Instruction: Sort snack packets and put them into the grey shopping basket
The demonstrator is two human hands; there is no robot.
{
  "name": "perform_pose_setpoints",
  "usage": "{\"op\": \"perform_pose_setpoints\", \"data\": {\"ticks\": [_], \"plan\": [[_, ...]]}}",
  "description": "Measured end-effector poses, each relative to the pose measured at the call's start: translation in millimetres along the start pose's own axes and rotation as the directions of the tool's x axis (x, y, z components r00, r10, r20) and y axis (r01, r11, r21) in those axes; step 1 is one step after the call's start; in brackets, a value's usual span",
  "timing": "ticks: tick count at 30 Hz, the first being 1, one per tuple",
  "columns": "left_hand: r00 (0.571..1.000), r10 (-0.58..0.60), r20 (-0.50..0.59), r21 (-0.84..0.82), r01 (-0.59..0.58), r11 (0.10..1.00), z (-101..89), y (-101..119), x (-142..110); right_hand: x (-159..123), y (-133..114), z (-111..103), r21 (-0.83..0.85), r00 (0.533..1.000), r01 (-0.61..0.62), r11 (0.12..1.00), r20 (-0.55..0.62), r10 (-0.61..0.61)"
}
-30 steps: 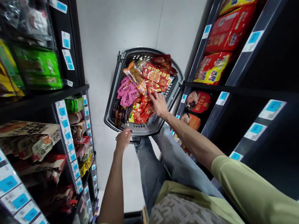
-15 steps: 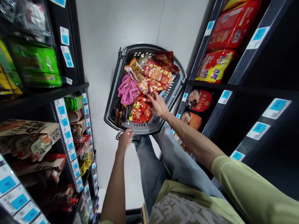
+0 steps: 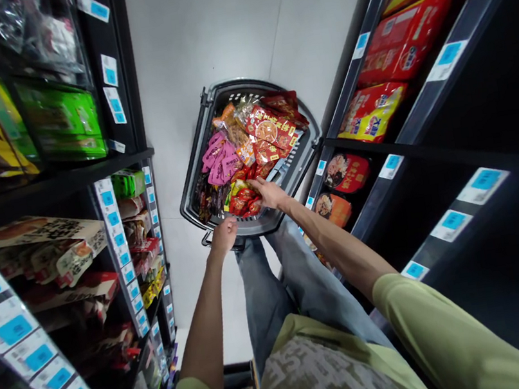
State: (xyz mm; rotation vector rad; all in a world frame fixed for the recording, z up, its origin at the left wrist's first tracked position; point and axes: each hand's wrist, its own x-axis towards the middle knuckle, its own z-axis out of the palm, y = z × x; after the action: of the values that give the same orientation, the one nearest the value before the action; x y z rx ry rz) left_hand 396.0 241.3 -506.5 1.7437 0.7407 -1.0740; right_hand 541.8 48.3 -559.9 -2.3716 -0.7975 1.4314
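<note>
On the floor in front of my legs stands a grey shopping basket (image 3: 258, 224) with a mixed pile of snack packets inside. My left hand (image 3: 224, 233) is closed at its near rim, fingers curled on the edge. Inside the basket, my right hand (image 3: 269, 193) pinches at the red snack packets (image 3: 245, 202) in the near part; the fingertips are partly hidden among them. Pink packets (image 3: 221, 160) lie to the left, with dark thin packets (image 3: 209, 201) nearer. Larger red packets (image 3: 272, 129) and a clear bag with orange ends (image 3: 237, 136) are farther back.
Shelves with bagged snacks (image 3: 65, 116) and price tags (image 3: 120, 238) line my left side. To the right, a dark shelf holds red and yellow noodle packs (image 3: 374, 112) and round bowls (image 3: 347, 173). Grey tiled floor (image 3: 214, 19) runs between them.
My right hand has shifted toward me and slightly left, onto the nearer red packets. My left hand has moved slightly right along the rim. The clear bag and larger red packets sit slightly differently.
</note>
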Motion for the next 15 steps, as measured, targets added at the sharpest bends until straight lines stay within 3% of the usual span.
{"op": "perform_pose_setpoints", "data": {"ticks": [3, 10, 15], "plan": [[1.000, -0.020, 0.001, 0.007, 0.020, 1.000, -0.6, -7, -1, 10, -3, 7, 0.010, 0.996, -0.029, 1.000, 0.087, 0.028], [0.999, -0.038, 0.008, -0.004, 0.038, 0.999, 6.0, -33, -1, 27, -40, 37, 0.029, 0.995, 0.020, 0.999, 0.102, -0.023], [0.998, -0.062, 0.005, -0.020, 0.062, 0.998, 18.2, -49, -5, 35, -58, 57, 0.085, 0.992, -0.039, 0.996, 0.124, 0.028]]}}
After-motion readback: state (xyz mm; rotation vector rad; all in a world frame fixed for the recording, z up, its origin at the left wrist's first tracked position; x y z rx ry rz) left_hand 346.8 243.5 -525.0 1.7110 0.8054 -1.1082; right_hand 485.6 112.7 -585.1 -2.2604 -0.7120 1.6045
